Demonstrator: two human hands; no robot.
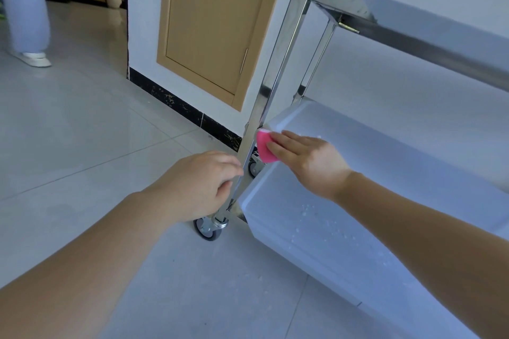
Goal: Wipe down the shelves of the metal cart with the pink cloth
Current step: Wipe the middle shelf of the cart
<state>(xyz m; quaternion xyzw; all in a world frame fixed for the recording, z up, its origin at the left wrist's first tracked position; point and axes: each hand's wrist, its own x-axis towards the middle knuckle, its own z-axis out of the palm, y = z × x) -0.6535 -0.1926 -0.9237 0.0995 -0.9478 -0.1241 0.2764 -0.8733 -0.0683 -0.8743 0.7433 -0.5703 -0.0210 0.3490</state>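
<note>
Pale tiled floor (82, 124), glossy, with a few white specks near the cart (278, 69). Steel cart standing on it on castors (210, 228), one at the near corner, another (254, 168) behind the post. Lowest shelf (385, 179) white-looking, possibly from glare, dotted with droplets (305, 210) toward the near edge. Pink cloth (264, 149) lying on its far left corner, pressed under the right hand (308, 159). Shelf above (413, 44) seen edge-on, its top hidden.
</note>
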